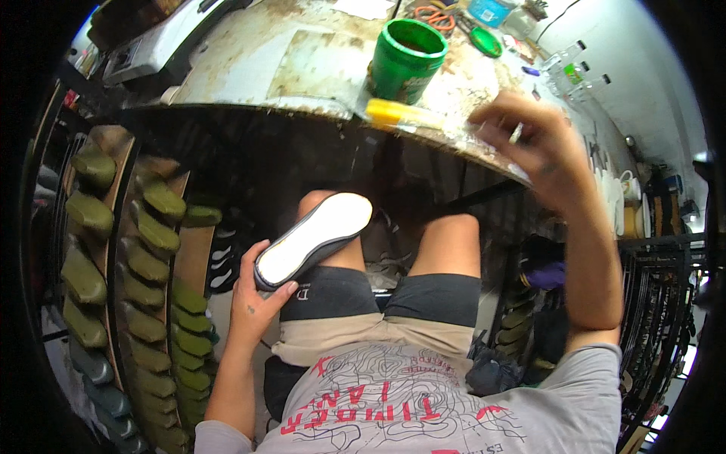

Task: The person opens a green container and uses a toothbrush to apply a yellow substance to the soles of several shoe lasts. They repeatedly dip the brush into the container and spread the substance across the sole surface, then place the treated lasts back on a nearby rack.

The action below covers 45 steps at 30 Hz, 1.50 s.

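1. Sitting with knees apart, just below the edge of the table (234, 76); left arm low, right arm raised.
2. Holding the shoe (314, 238) in the left hand (261, 295), sole up, over the left thigh. Heel end in the grip, toe end pointing away and to the right.
3. Clasped at the heel: left thumb along the near right side, fingers wrapped round the left side. Reaching up from the lower edge with the left forearm, close to upright. Cannot tell if pressed on the leg.
4. Bent at the right elbow, out to the side; forearm rising steeply, right hand (529, 144) turned inward over the table's front edge.
5. Curled at the right fingers, but blurred. Near the pale end of a yellow tool (393, 113) at the table edge; cannot tell whether grasped or free.
6. Just behind the tool: green tub (411, 64), open top. Farther back: green lid (485, 42), orange scissors (434, 18), clear bottles to the right.
7. Racked at far left: rows of olive foot-shaped blocks (85, 272).
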Tool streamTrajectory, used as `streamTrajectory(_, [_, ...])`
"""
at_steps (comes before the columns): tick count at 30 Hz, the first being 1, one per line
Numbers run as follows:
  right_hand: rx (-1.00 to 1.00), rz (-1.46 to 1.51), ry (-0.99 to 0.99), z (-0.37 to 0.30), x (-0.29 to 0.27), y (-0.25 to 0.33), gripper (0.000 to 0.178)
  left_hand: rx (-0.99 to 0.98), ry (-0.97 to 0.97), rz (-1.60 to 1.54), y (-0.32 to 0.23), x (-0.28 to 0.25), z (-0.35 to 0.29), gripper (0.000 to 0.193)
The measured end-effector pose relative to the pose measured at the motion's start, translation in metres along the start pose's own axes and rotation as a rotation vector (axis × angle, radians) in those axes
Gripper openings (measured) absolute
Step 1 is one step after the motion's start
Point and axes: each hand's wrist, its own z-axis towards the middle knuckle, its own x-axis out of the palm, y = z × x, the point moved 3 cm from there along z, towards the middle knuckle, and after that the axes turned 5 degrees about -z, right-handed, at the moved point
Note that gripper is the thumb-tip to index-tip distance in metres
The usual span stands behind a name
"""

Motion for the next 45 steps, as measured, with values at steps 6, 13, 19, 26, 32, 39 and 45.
streamTrajectory(6, [0.122, 0.326, 0.128, -0.060, 0.142, 0.017, 0.014, 0.006, -0.018, 0.026, 0.000, -0.001, 0.000, 0.077])
streamTrajectory(13, [0.288, 0.436, -0.001, -0.095, 0.222, 0.022, 0.013, -0.003, 0.007, 0.055, 0.000, 0.003, 0.003, 0.076])
streamTrajectory(19, [0.404, 0.379, -0.041, -0.090, 0.238, -0.018, 0.015, -0.014, 0.025, 0.007, -0.002, 0.005, 0.006, 0.076])
streamTrajectory(26, [0.269, 0.582, -0.008, -0.086, 0.240, 0.040, 0.012, -0.019, 0.020, 0.017, -0.003, 0.004, 0.006, 0.076])
streamTrajectory(32, [0.320, 0.528, -0.050, -0.078, 0.236, 0.041, 0.014, -0.042, -0.015, -0.005, 0.002, 0.003, 0.006, 0.076])
streamTrajectory(39, [0.093, 0.593, 0.030, -0.070, 0.241, 0.081, 0.017, -0.068, -0.007, -0.053, 0.006, 0.003, 0.006, 0.075])
streamTrajectory(45, [0.270, 0.578, -0.047, -0.076, 0.241, 0.019, 0.016, -0.083, -0.024, -0.025, 0.009, -0.002, 0.008, 0.078])
